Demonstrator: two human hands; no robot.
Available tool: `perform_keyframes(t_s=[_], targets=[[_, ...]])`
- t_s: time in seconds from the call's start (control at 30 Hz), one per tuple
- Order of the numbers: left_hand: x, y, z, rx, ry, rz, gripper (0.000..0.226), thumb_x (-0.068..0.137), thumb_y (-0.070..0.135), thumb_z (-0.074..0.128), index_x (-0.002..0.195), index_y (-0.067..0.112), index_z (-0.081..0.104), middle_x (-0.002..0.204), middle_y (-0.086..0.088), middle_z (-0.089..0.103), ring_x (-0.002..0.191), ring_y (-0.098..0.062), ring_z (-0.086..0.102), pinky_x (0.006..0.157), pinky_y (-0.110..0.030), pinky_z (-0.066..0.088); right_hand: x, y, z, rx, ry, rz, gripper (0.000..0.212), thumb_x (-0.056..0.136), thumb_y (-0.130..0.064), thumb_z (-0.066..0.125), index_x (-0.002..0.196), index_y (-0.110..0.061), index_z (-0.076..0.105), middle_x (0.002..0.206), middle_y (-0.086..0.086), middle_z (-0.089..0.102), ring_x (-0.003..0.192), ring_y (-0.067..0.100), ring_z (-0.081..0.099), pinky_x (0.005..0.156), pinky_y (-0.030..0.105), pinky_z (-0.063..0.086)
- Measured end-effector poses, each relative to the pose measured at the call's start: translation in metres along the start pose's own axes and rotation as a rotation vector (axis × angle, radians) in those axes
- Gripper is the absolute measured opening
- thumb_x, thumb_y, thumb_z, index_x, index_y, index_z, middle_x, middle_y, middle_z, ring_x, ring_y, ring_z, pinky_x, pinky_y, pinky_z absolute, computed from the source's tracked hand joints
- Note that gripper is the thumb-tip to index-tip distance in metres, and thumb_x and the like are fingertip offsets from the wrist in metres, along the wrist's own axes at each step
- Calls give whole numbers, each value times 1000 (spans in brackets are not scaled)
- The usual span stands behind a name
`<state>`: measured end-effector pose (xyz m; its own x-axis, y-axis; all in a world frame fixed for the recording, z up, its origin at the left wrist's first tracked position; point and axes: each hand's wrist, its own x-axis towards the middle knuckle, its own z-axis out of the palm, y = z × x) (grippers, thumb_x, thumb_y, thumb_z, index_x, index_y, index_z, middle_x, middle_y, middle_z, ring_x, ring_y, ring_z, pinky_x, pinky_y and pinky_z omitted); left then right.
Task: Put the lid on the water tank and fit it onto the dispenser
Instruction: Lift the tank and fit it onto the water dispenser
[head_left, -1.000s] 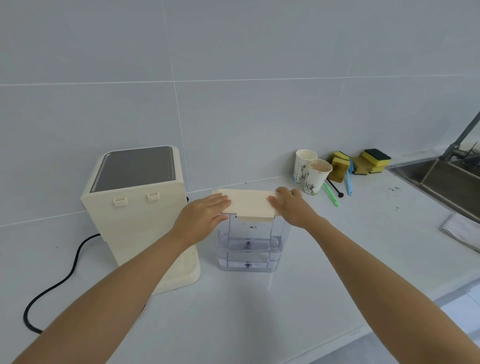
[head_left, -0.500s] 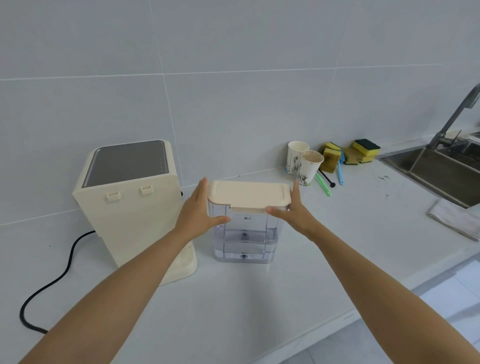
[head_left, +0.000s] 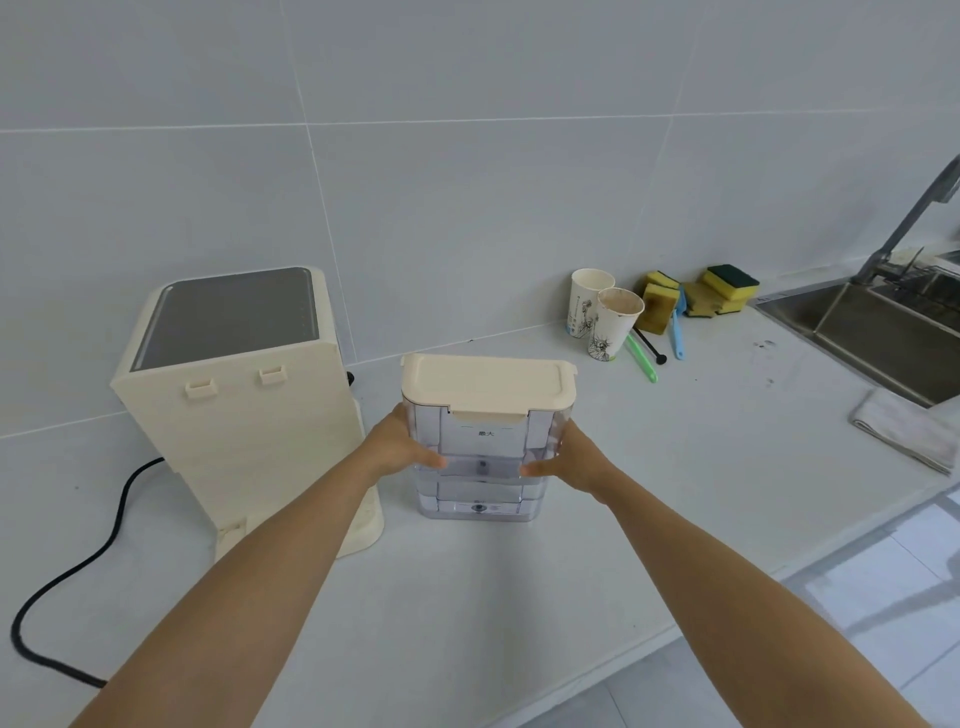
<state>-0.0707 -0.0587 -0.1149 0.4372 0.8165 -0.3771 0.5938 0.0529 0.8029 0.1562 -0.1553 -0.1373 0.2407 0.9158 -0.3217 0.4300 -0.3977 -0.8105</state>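
Note:
The clear water tank (head_left: 480, 467) stands upright on the white counter, with some water in its lower part. Its cream lid (head_left: 488, 384) sits flat on top. My left hand (head_left: 400, 449) grips the tank's left side and my right hand (head_left: 571, 460) grips its right side, thumbs on the front face. The cream dispenser (head_left: 234, 395) stands just left of the tank, its back panel with two small hooks facing me and its low base plate beside my left forearm.
A black power cord (head_left: 93, 551) runs from the dispenser across the counter's left side. Two paper cups (head_left: 605, 317), sponges (head_left: 722, 291) and small brushes lie at the back right. A steel sink (head_left: 883, 332) and a folded cloth (head_left: 909, 431) are at far right.
Both hands have slid down from the lid to the middle of the tank's sides. The lid now lies seated on the tank.

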Motion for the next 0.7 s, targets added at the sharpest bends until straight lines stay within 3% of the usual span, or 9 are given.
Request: perform_keyframes(t_s=[0.07,0.2,0.33,0.47,0.5,0.6,0.67,0.7], targets=[[6,-5,0,-6,-8,8,119,32,35,87,136,15,33,137,-7,50,123,-26,49,107,-43,39,0,-2,0,-34,20,13,96,48,-32,84,130,-16,39,133,5,52,125,28,47,104,42,40],[0,0,2,-11,22,43,95,59,12,84,138,12,32,137,-5,47,127,-25,43,111,-41,34,-6,-12,-1,-45,43,38,91,59,-21,83,135,-9,35,143,10,43,131,29,39,106,39,36],[-3,-3,3,-44,39,35,95,55,13,86,136,12,36,136,-7,50,125,-26,45,109,-43,36,-10,-19,-1,-39,36,30,92,62,-17,82,138,-7,30,146,12,37,135,30,34,106,37,33],[-12,-6,1,-82,48,34,94,52,14,86,133,13,40,131,-7,55,124,-27,48,108,-43,37,-19,-29,-3,-86,-25,-8,106,44,-39,85,134,-13,36,141,8,45,129,28,42,107,42,39],[-20,-5,-2,-71,51,44,93,51,15,86,133,14,40,130,-7,56,123,-27,49,108,-44,37,-20,-32,-3,-108,-25,4,102,44,-39,85,131,-12,39,136,6,49,125,26,45,104,40,40],[-41,4,-23,-69,83,43,82,55,11,84,127,12,47,125,-8,60,119,-27,52,105,-42,41,-24,-58,-4,-117,-59,-5,70,66,-15,78,124,-7,40,111,-1,46,106,19,44,91,28,37],[-101,-22,-83,-171,343,-3,68,60,4,81,121,9,52,119,-11,63,115,-27,56,101,-39,43,-21,-130,46,-174,-172,-172,66,70,-11,76,124,-9,39,106,-3,43,103,17,41,88,26,35],[-105,-17,-84,-172,335,-4,64,61,3,80,118,8,53,117,-11,64,113,-27,57,100,-37,44,-27,-134,43,-151,-171,-193,62,69,-10,76,120,-11,41,103,-4,44,102,18,42,87,26,35]])
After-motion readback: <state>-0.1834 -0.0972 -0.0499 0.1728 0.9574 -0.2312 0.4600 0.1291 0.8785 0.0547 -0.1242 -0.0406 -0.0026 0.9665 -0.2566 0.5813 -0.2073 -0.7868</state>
